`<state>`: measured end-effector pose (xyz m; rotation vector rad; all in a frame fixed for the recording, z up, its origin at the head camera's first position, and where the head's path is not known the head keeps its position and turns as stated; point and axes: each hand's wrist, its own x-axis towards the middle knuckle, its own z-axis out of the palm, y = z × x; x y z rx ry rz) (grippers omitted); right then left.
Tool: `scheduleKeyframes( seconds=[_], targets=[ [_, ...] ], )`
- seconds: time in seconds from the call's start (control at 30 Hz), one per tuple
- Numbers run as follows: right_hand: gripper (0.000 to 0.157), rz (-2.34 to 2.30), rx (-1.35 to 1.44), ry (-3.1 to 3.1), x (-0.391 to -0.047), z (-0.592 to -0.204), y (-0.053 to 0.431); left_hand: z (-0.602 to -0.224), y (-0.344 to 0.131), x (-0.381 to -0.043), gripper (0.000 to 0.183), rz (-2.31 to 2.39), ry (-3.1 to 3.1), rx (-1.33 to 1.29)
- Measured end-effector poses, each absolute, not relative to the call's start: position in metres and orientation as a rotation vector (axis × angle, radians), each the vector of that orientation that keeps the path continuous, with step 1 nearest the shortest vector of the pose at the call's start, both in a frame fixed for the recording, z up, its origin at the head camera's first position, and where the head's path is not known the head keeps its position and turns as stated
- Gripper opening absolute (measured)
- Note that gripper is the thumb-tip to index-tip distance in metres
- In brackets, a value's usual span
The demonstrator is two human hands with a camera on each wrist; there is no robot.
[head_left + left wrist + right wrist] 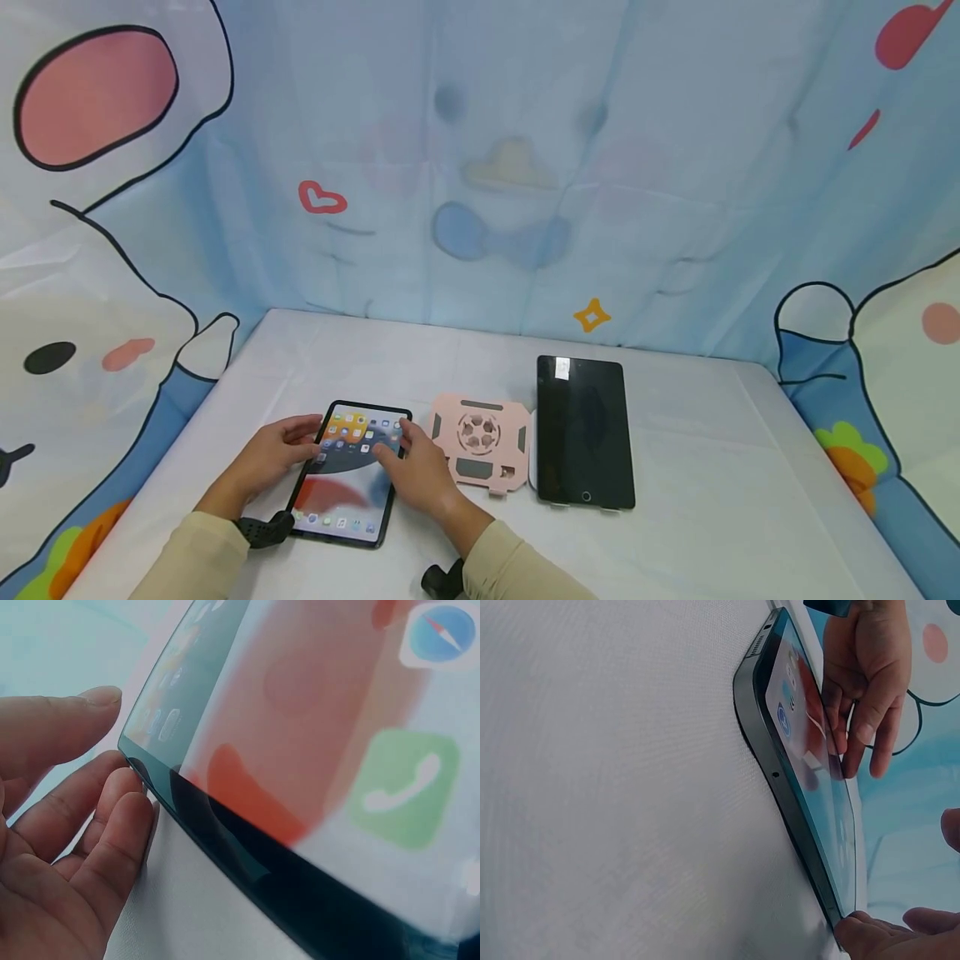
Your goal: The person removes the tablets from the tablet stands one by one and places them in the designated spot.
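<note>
A tablet [337, 487] with a lit home screen lies on the white table, its icons also visible in the left wrist view. At its left edge is my left hand [273, 454]. In the left wrist view the left fingers [124, 832] are loosely bent against the tablet's edge, with the thumb raised apart from them. My right hand [422, 467] is at the tablet's right edge, its thumb over the screen. The right fingertips [862, 934] touch the side of the tablet in the right wrist view; much of this hand is out of that frame.
To the right of the tablet lies a pink case [453, 412] with a round cut-out pattern. Beyond it, a second tablet [585, 433] with a dark screen lies partly over a pale object. A cartoon-printed cloth [510, 283] hangs behind the white table [720, 500].
</note>
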<state>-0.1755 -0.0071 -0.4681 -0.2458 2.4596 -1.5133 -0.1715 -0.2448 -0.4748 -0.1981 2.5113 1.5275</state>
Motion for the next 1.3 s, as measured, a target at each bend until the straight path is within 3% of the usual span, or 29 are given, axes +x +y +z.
scheduleKeyframes(
  seconds=[0.7,1.3],
  targets=[
    [0.064,-1.599,-0.312,2.390,-0.176,-0.470,0.005,-0.472,-0.243,-0.173,0.061,1.528,2.507,-0.193],
    [0.054,-1.783,-0.449,2.282,-0.185,-0.432,0.073,-0.440,-0.197,-0.182,0.053,1.789,2.448,0.144]
  ],
)
